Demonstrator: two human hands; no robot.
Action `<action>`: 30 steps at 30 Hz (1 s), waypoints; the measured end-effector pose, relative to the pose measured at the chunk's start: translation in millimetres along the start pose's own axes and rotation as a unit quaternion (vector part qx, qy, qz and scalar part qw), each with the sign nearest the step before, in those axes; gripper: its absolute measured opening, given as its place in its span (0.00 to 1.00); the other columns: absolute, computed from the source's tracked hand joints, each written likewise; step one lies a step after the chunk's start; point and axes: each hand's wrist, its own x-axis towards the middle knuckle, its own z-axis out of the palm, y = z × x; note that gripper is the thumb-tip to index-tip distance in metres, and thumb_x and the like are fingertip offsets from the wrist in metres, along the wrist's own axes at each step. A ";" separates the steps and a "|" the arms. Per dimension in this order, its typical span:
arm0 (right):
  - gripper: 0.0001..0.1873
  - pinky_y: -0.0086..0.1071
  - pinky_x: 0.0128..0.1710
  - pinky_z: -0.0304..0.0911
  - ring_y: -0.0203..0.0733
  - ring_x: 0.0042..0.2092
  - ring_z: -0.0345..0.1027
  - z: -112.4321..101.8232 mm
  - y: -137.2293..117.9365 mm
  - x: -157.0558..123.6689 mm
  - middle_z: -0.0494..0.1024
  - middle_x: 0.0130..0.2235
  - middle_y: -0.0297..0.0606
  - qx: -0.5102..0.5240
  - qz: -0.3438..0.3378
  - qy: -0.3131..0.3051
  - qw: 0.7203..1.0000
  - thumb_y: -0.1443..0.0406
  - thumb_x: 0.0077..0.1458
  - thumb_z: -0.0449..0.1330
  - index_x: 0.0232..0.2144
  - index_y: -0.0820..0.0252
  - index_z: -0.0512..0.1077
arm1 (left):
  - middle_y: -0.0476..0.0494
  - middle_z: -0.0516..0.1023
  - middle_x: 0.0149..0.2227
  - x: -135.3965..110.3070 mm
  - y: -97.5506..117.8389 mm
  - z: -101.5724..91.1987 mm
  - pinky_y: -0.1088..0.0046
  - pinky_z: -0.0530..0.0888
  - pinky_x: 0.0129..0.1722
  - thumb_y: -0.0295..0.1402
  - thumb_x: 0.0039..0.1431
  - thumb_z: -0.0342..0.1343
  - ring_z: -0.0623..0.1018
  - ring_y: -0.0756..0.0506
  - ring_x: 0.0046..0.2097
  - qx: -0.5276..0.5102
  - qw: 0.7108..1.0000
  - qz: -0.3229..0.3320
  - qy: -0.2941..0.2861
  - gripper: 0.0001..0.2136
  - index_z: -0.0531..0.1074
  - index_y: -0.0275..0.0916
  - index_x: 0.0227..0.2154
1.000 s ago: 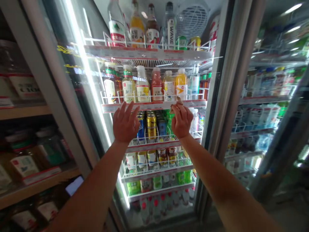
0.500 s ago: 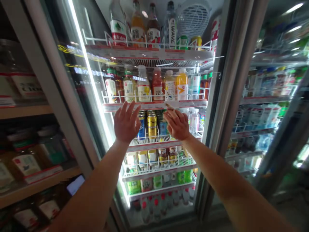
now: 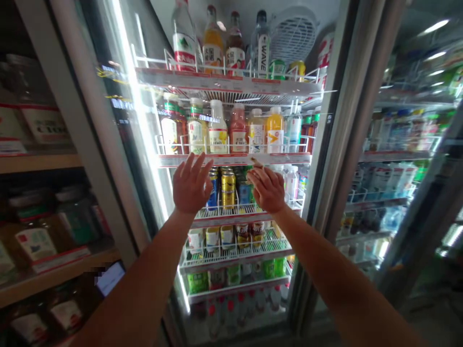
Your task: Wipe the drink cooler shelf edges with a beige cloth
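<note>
Left hand [image 3: 191, 185] and right hand [image 3: 266, 187], grips apart, before lit cooler shelf [image 3: 289, 157] of bottles [image 3: 238, 130].

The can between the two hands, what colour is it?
The can is gold yellow, seen best in the head view.

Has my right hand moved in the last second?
Yes. The right hand has dropped slightly below the red shelf rail and shifted left toward the yellow can.

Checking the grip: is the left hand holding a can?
No, the left hand is open and spread, in front of the cans.
</note>
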 end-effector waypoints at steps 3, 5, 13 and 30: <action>0.21 0.41 0.59 0.55 0.45 0.59 0.64 1.4 -0.3 1.7 0.75 0.58 0.39 0.003 0.096 0.035 0.995 0.67 0.61 0.54 0.56 0.53 0.72 | 0.44 0.61 0.67 -0.4 0.2 -0.2 0.54 0.56 0.67 0.26 0.63 0.53 0.57 0.38 0.70 -0.004 1.000 -0.003 -0.001 0.28 0.61 0.45 0.66; 0.21 0.41 0.57 0.56 0.46 0.58 0.65 2.4 -0.9 2.7 0.75 0.57 0.42 0.001 0.155 0.068 0.986 0.69 0.61 0.53 0.55 0.55 0.73 | 0.44 0.61 0.67 -0.9 0.0 -0.1 0.54 0.56 0.67 0.26 0.63 0.52 0.57 0.39 0.70 -0.008 1.000 -0.008 -0.005 0.28 0.62 0.45 0.66; 0.23 0.42 0.59 0.54 0.49 0.61 0.62 -1.3 -1.5 -3.7 0.75 0.58 0.37 0.012 -0.003 -0.019 1.000 0.64 0.62 0.54 0.59 0.52 0.71 | 0.45 0.62 0.67 -2.3 -1.2 1.4 0.55 0.55 0.67 0.26 0.62 0.53 0.58 0.39 0.69 -0.008 1.000 -0.009 0.002 0.28 0.63 0.45 0.65; 0.28 0.44 0.59 0.59 0.49 0.65 0.61 4.2 -3.7 -3.8 0.73 0.60 0.41 0.016 0.138 0.061 0.989 0.69 0.64 0.50 0.65 0.53 0.62 | 0.44 0.62 0.67 -3.3 -1.2 1.1 0.54 0.56 0.67 0.27 0.63 0.52 0.57 0.39 0.70 -0.010 1.000 -0.018 -0.007 0.27 0.63 0.45 0.65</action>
